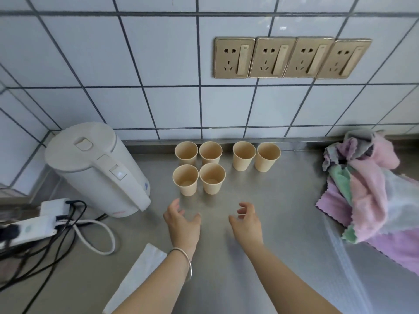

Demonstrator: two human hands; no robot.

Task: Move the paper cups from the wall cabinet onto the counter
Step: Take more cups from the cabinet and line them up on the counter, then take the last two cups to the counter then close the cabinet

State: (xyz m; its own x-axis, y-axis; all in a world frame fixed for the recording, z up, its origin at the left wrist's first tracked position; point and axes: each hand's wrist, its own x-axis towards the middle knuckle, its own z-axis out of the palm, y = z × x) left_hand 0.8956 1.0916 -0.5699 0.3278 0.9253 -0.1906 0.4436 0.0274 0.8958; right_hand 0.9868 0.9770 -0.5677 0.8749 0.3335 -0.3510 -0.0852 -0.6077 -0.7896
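At far left a white power strip [27, 231] with dark cables lies on the brushed steel surface [283, 211], beside a tall white plastic electric kettle [97, 168]. Next stand six beige paper cups [199, 167], upright and open-mouthed: four in a tight square, touching or nearly so, and two just right of them, near the tiled wall, probably grouped to keep the front clear. The left hand [182, 225], silver bangle on its wrist, hovers near the front pair with fingers [174, 206] loosely spread, holding nothing. The right hand [247, 224] is likewise empty, fingers curled apart. A heap of pink, lilac and green cloths [371, 191] lies far right.
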